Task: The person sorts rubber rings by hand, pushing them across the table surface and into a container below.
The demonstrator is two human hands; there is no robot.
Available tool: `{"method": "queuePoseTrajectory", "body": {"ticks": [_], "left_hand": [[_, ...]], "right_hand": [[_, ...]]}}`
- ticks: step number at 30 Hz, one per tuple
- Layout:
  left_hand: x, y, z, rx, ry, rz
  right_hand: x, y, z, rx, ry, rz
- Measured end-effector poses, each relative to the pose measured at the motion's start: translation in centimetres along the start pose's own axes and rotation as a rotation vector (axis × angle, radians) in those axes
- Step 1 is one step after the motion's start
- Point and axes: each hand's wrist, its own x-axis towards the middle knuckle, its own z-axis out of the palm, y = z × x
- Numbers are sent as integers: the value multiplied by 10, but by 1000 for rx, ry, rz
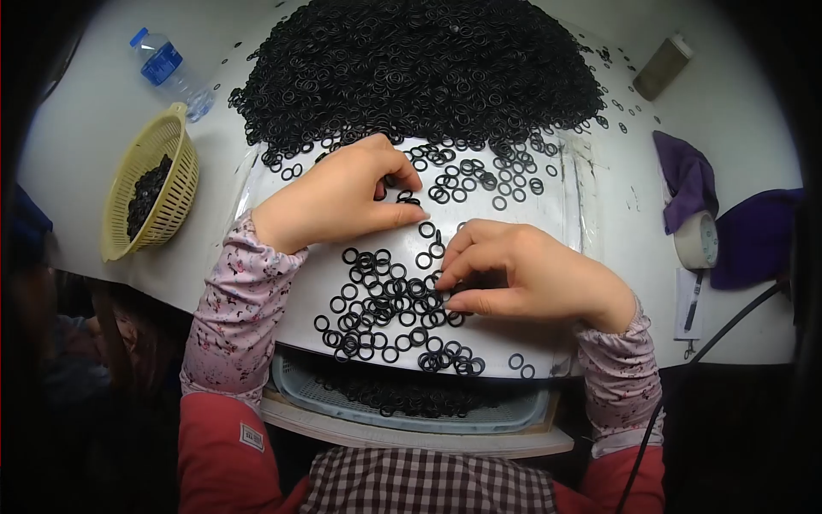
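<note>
Loose black O-rings [377,300] lie spread over a white board [300,283] in front of me. My left hand [351,188] reaches in from the left near the foot of a large heap of the same rings [419,68]. Its thumb and curled forefinger stand apart, with a few rings between them. Lower and to the right, my right hand [531,270] rests with bent fingers at the edge of the spread rings. Its thumb is slightly apart from the other fingertips, which touch rings. Shadow hides the inside of its palm.
A yellow basket [180,163] with black rings stands at left, near a plastic bottle [171,73]. Under the board's front edge sits a blue-grey tray [505,415] with rings. At right are a tape roll [695,240], purple cloth [685,176], a pen [693,300] and a container [664,67].
</note>
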Motion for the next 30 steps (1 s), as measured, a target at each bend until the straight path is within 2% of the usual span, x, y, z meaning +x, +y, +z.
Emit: {"method": "queuePoseTrajectory", "body": {"ticks": [1,4,5,8,10,11,12,14,16,17,20,23,26,28,30], "left_hand": [[1,1,1,-18,-31,1],[3,7,5,-69,-94,3],[4,10,6,-75,-104,3],[3,16,6,-136,-127,-32],[4,19,4,-207,-140,-110],[4,14,6,-183,-93,-53],[4,15,6,-211,-55,-106],[6,18,0,-121,-31,-177],[5,8,3,-28,67,-94],[5,5,4,20,116,-50],[5,7,3,-110,41,-141],[3,6,4,-114,27,-32],[2,20,0,-307,-185,-108],[1,22,0,-373,-321,-16],[-1,31,-6,-371,-453,4]], "right_hand": [[0,0,-4,30,-38,26],[4,6,-7,150,225,225],[8,6,-10,21,387,222],[16,43,-9,-522,738,-128],[11,30,-11,-206,610,88],[10,24,-14,-75,562,188],[9,22,-15,57,510,287],[12,31,-13,-16,619,176],[15,46,-8,-150,710,38],[12,48,-9,-214,621,56],[10,26,-18,26,515,296],[14,36,-10,-90,664,137],[13,45,-5,-335,567,-53],[11,29,-4,-56,418,95],[9,20,-2,-6,250,33]]}}
